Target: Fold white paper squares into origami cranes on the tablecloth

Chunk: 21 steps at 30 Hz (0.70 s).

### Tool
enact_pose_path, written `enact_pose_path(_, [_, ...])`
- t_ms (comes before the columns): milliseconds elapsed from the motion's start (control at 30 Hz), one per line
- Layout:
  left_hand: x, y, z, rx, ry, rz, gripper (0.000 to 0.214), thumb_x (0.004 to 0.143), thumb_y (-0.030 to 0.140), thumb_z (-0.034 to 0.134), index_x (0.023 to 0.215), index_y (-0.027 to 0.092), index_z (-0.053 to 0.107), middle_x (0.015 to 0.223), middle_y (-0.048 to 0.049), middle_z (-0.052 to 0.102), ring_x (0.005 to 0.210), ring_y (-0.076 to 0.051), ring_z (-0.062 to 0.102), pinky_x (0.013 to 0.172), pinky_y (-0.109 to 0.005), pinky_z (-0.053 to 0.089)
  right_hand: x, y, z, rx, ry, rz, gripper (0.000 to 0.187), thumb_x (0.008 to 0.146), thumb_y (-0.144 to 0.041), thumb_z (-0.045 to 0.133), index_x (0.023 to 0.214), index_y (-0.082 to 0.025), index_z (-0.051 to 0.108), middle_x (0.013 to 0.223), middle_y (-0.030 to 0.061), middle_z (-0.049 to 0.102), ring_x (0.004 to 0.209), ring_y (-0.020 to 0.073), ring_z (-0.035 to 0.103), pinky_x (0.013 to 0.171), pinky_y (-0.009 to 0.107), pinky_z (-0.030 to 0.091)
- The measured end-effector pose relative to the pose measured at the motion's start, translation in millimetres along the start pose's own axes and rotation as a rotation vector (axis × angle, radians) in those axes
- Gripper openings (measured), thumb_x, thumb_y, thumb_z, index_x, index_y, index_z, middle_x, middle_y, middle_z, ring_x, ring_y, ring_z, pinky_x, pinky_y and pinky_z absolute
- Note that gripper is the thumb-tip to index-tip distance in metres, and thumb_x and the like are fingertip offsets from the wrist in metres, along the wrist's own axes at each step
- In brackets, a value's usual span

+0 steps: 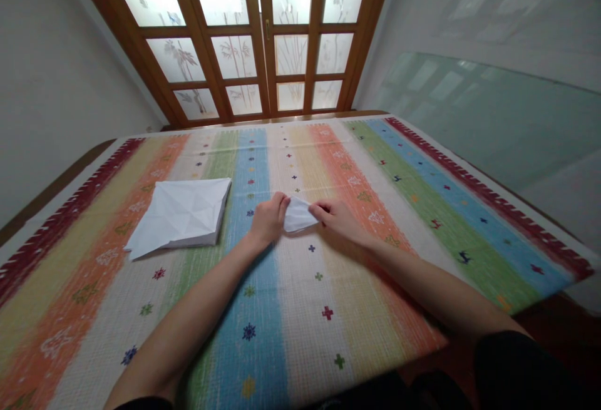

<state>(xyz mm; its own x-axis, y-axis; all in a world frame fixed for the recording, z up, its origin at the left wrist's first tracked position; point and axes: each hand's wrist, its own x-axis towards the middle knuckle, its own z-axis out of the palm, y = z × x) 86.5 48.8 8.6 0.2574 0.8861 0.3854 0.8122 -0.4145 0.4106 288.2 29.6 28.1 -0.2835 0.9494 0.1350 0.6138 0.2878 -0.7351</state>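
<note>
A small folded piece of white paper [297,215] lies near the middle of a table covered by a striped, multicoloured cloth [385,210]. My left hand [268,218] grips its left side with curled fingers. My right hand [335,217] pinches its right end, fingertips pressed on the paper. Part of the paper is hidden under my fingers.
A stack of creased white paper sheets [182,215] lies on the cloth to the left of my hands. Beyond the table's far edge stands a wooden door with frosted glass panes [263,34]. A glass panel [493,116] runs along the wall on the right.
</note>
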Motion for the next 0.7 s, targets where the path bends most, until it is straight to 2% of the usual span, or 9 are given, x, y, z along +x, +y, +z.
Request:
enact_pose_path(100, [3.5,0.2,0.9,0.099,-0.104,-0.111,0.033,0.100,0.038,0.035,0.093,0.019,0.061,0.072,-0.0056,0.067,0.063,-0.019,0.063,0.060,-0.028,0.040,8.4,5.3,5.1,-0.038,-0.042,0.046,0.032,0.092,-0.028,0.047,0.071,-0.016,0.067,0.064,0.0034,0.066,0.060,0.0149,0.058,0.055,0.025,0.038])
enact_pose_path(200, [3.4,0.9,1.4,0.229,-0.176,-0.108,0.030,0.098,0.036,0.038,0.098,0.018,0.062,0.077,-0.0094,0.069,0.070,-0.024,0.065,0.064,-0.033,0.044,11.5,6.4,14.3,-0.178,-0.034,0.027,0.023,0.093,-0.023,0.048,0.089,-0.016,0.070,0.085,0.0080,0.074,0.075,0.0179,0.066,0.065,0.026,0.044])
enact_pose_path(267, [1.2,0.6,1.0,0.289,-0.150,-0.013,0.029,0.097,0.034,0.040,0.105,0.016,0.061,0.091,-0.0142,0.070,0.086,-0.028,0.066,0.073,-0.037,0.046,11.1,4.7,20.0,-0.343,-0.040,0.010,0.023,0.096,-0.024,0.046,0.102,-0.017,0.067,0.095,0.0107,0.074,0.082,0.0202,0.068,0.069,0.027,0.044])
enact_pose_path(333, [-2.0,-0.9,0.1,0.287,-0.141,0.163,0.031,0.096,0.032,0.041,0.116,0.016,0.059,0.117,-0.0175,0.065,0.111,-0.030,0.060,0.090,-0.043,0.044,9.8,2.0,23.7,-0.525,-0.068,0.014,0.026,0.099,-0.026,0.041,0.107,-0.016,0.063,0.094,0.0130,0.074,0.081,0.0225,0.069,0.067,0.029,0.043])
enact_pose_path(400, [-5.4,-3.4,-1.0,0.237,-0.240,0.345,0.038,0.097,0.032,0.039,0.130,0.019,0.052,0.138,-0.0137,0.054,0.130,-0.028,0.047,0.105,-0.046,0.034,8.4,-0.3,24.9,-0.666,-0.093,0.022,0.028,0.101,-0.029,0.036,0.109,-0.015,0.060,0.090,0.0147,0.073,0.077,0.0240,0.069,0.063,0.029,0.041])
enact_pose_path(467, [-8.4,-6.5,-1.9,0.200,-0.396,0.429,0.045,0.098,0.035,0.036,0.141,0.023,0.042,0.149,-0.0091,0.045,0.139,-0.026,0.037,0.112,-0.048,0.026,7.2,-1.5,23.4,-0.746,-0.111,0.021,0.031,0.101,-0.031,0.033,0.110,-0.015,0.058,0.087,0.0155,0.073,0.075,0.0247,0.069,0.059,0.029,0.039])
enact_pose_path(533, [-10.8,-9.5,-2.7,0.203,-0.494,0.407,0.053,0.098,0.041,0.035,0.147,0.023,0.032,0.153,-0.0095,0.038,0.143,-0.027,0.030,0.114,-0.051,0.021,5.9,-0.4,19.6,-0.777,-0.133,0.005,0.032,0.101,-0.032,0.032,0.111,-0.015,0.058,0.087,0.0155,0.073,0.074,0.0249,0.069,0.058,0.029,0.037])
enact_pose_path(600, [-12.6,-11.8,-3.7,0.214,-0.529,0.366,0.060,0.097,0.046,0.037,0.150,0.021,0.026,0.156,-0.0120,0.032,0.146,-0.028,0.025,0.116,-0.053,0.017,4.3,3.8,14.5,-0.776,-0.154,-0.021,0.031,0.101,-0.033,0.034,0.110,-0.015,0.058,0.088,0.0148,0.073,0.074,0.0242,0.069,0.057,0.028,0.035])
enact_pose_path(700, [-15.1,-13.7,-5.7,0.215,-0.549,0.332,0.066,0.095,0.050,0.039,0.151,0.019,0.025,0.157,-0.0137,0.028,0.147,-0.030,0.021,0.116,-0.057,0.014,0.5,15.6,6.9,-0.738,-0.156,-0.051,0.027,0.099,-0.030,0.038,0.109,-0.017,0.059,0.087,0.0125,0.074,0.072,0.0224,0.068,0.058,0.027,0.034])
